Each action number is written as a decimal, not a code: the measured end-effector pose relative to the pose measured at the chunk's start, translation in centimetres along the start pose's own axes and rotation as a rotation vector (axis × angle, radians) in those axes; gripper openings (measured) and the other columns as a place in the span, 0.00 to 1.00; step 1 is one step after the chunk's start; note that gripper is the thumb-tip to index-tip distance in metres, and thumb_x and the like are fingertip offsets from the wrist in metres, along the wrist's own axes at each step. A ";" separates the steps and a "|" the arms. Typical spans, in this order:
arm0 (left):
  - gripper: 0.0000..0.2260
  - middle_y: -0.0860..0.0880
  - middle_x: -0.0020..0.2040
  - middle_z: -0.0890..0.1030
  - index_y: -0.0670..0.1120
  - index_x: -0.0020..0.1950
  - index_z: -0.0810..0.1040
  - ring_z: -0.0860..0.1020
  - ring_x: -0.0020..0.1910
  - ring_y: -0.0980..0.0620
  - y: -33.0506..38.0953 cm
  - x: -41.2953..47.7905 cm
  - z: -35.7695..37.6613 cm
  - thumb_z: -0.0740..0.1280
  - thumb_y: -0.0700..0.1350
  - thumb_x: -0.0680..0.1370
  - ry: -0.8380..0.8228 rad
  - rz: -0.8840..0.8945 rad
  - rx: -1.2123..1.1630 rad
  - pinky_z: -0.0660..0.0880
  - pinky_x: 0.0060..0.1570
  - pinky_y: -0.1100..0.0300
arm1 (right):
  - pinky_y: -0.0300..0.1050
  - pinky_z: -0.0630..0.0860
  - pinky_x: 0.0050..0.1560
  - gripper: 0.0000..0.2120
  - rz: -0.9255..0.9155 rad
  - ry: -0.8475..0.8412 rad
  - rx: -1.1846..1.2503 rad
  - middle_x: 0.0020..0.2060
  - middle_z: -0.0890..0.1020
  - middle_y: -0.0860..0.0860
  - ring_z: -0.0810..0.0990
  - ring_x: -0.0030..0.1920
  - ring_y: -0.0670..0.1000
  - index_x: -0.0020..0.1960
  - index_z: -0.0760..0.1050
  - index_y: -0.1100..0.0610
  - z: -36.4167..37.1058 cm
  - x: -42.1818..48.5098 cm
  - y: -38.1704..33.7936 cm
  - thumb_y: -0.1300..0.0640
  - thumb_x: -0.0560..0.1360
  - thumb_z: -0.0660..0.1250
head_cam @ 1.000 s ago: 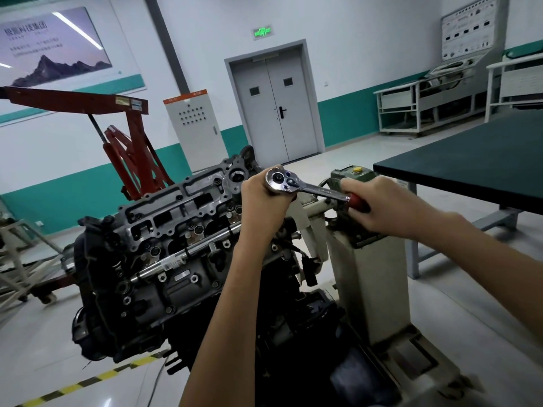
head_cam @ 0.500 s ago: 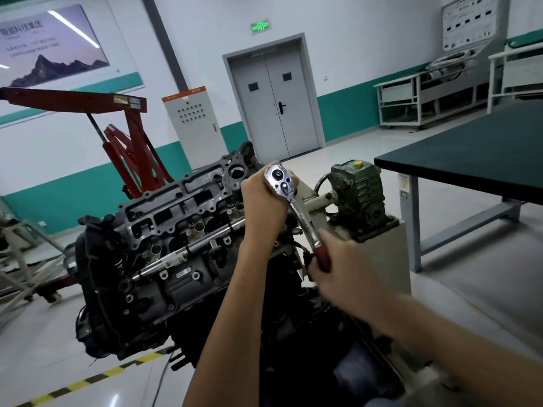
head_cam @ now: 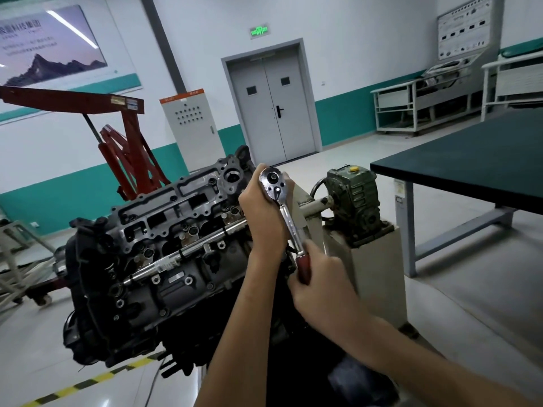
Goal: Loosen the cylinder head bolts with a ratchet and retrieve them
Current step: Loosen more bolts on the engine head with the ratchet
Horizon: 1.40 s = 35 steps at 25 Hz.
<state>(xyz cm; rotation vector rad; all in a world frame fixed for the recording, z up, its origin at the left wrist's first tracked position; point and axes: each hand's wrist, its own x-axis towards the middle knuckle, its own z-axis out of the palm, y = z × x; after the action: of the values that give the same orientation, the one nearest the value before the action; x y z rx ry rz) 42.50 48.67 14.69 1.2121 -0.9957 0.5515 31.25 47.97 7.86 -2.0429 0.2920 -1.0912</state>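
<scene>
Since then, the right hand (head_cam: 320, 286) has swung the ratchet (head_cam: 290, 227) handle downward.

I'm swinging the ratchet (head_cam: 289, 221) handle round. A second ago it was pointing right, toward the green gearbox (head_cam: 352, 198); now it's pointing down toward me. My right hand (head_cam: 320, 283) is travelling with the red grip (head_cam: 304, 268), dropping from beside the gearbox to low in front of the engine (head_cam: 176, 245). The gearbox is showing uncovered again. Over the last half second the handle is moving only slightly further.
</scene>
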 end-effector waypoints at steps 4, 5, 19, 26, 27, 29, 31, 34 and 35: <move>0.19 0.58 0.25 0.65 0.47 0.28 0.66 0.61 0.26 0.61 -0.2 0.7 -0.4 0.68 0.30 0.72 -0.113 0.006 0.044 0.59 0.28 0.71 | 0.34 0.68 0.29 0.07 -0.027 -0.116 -0.097 0.27 0.74 0.48 0.72 0.26 0.45 0.43 0.70 0.54 -1.8 0.9 1.3 0.64 0.69 0.65; 0.18 0.55 0.25 0.65 0.45 0.27 0.65 0.61 0.26 0.60 -0.1 0.9 -0.5 0.68 0.30 0.70 -0.130 0.009 0.080 0.58 0.27 0.70 | 0.36 0.69 0.29 0.07 -0.073 -0.180 -0.162 0.28 0.75 0.48 0.73 0.26 0.44 0.43 0.70 0.54 -3.6 2.0 2.2 0.64 0.71 0.65; 0.16 0.57 0.27 0.66 0.47 0.33 0.66 0.62 0.27 0.60 -0.4 0.2 -1.0 0.68 0.30 0.72 -0.138 0.002 0.071 0.61 0.29 0.68 | 0.24 0.60 0.25 0.12 0.037 -0.004 0.094 0.23 0.69 0.45 0.73 0.26 0.41 0.36 0.65 0.51 1.7 -0.8 -0.4 0.65 0.67 0.65; 0.23 0.58 0.20 0.67 0.55 0.25 0.65 0.64 0.22 0.61 -0.3 2.0 -1.7 0.67 0.31 0.69 -0.290 0.018 0.163 0.60 0.26 0.71 | 0.34 0.71 0.30 0.07 -0.211 -0.282 -0.362 0.30 0.76 0.50 0.75 0.28 0.48 0.48 0.71 0.56 -7.6 6.0 3.6 0.64 0.72 0.65; 0.21 0.58 0.20 0.67 0.54 0.25 0.65 0.63 0.22 0.61 -0.3 2.2 -1.9 0.67 0.33 0.69 -0.323 0.012 0.164 0.60 0.26 0.70 | 0.33 0.70 0.30 0.07 -0.274 -0.279 -0.462 0.30 0.75 0.50 0.76 0.29 0.50 0.49 0.71 0.58 -8.6 7.5 3.6 0.64 0.71 0.65; 0.19 0.58 0.21 0.68 0.54 0.25 0.65 0.63 0.23 0.61 0.0 2.2 -2.1 0.67 0.35 0.68 -0.337 0.006 0.155 0.59 0.26 0.70 | 0.37 0.70 0.32 0.09 -0.336 -0.239 -0.544 0.31 0.76 0.52 0.76 0.31 0.52 0.50 0.71 0.60 -9.2 8.6 3.7 0.63 0.71 0.66; 0.22 0.60 0.22 0.70 0.57 0.27 0.65 0.65 0.24 0.62 0.1 1.7 -1.9 0.67 0.32 0.68 -0.268 0.037 0.150 0.60 0.28 0.71 | 0.33 0.69 0.31 0.08 -0.261 -0.212 -0.452 0.32 0.76 0.50 0.76 0.30 0.46 0.50 0.71 0.59 -8.1 6.9 3.7 0.62 0.72 0.66; 0.22 0.60 0.26 0.72 0.56 0.33 0.66 0.68 0.27 0.64 -0.1 0.6 -1.2 0.68 0.29 0.71 -0.164 0.097 0.127 0.63 0.30 0.74 | 0.35 0.72 0.29 0.07 -0.076 -0.113 -0.242 0.29 0.73 0.47 0.73 0.28 0.45 0.47 0.70 0.58 -4.2 2.5 2.6 0.63 0.72 0.66; 0.20 0.59 0.27 0.71 0.53 0.34 0.66 0.68 0.27 0.63 -0.3 0.4 -1.0 0.68 0.30 0.72 -0.152 0.099 0.109 0.62 0.31 0.74 | 0.33 0.71 0.30 0.07 -0.024 -0.065 -0.166 0.28 0.72 0.46 0.71 0.27 0.46 0.46 0.70 0.57 -2.5 1.3 1.8 0.64 0.71 0.66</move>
<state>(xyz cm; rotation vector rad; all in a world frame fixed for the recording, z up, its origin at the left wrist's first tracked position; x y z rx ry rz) 43.22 49.48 14.85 1.3213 -1.1719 0.6044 30.34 44.73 8.09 -2.2290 0.3352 -1.0424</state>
